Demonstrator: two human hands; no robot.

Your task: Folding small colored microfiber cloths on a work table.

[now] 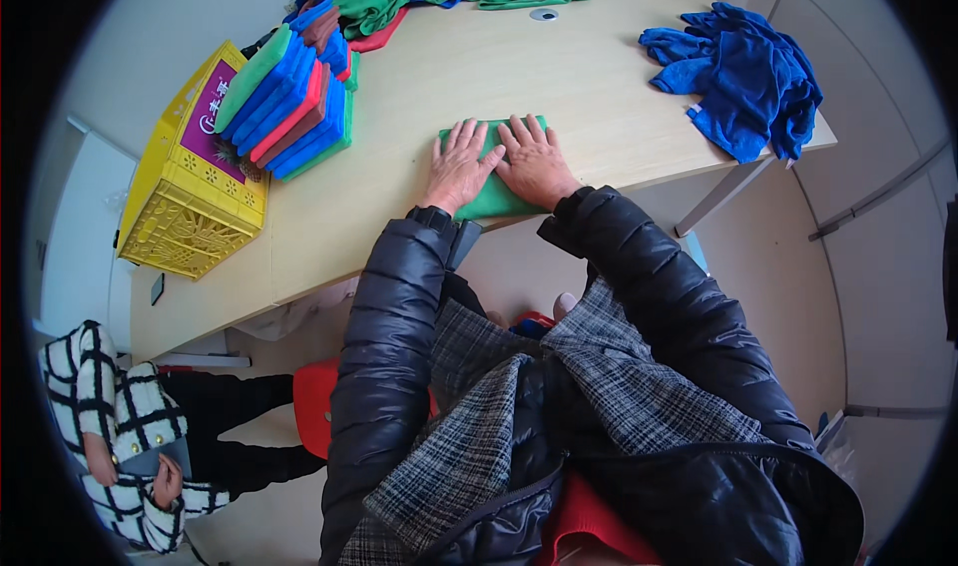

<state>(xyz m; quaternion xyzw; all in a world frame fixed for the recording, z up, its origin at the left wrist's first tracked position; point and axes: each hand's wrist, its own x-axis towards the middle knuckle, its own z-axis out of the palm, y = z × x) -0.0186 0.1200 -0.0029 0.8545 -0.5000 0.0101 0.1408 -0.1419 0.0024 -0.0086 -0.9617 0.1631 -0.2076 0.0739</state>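
Loose ends of a grey checked scarf [454,456] hang nearest of all, over a dark padded jacket [389,316] whose sleeves reach forward to the table [589,87]. Straight ahead, close to the near edge of that table, lies a folded green cloth [496,199], and it sits directly beneath both palms, not off to either side. I see the left hand [456,172] flat on its left half and the right hand [539,167] flat on its right half, so neither is the nearer; they share it evenly. Both are palm down with fingers spread a little and pointing away from the body, fingertips close to the far edge, thumbs turned inward and almost meeting. Neither hand is pinching anything that I can make out. With so much covered, the pad looks nearly square, and I can't tell which way its long axis runs. Out to the left, nearer the left hand, a stack of folded cloths [289,112] in green, blue, red and brown stands beside a yellow crate [190,242]. To the right, nearer the right hand but well apart from it, a crumpled blue cloth [738,82] slumps over the table's corner
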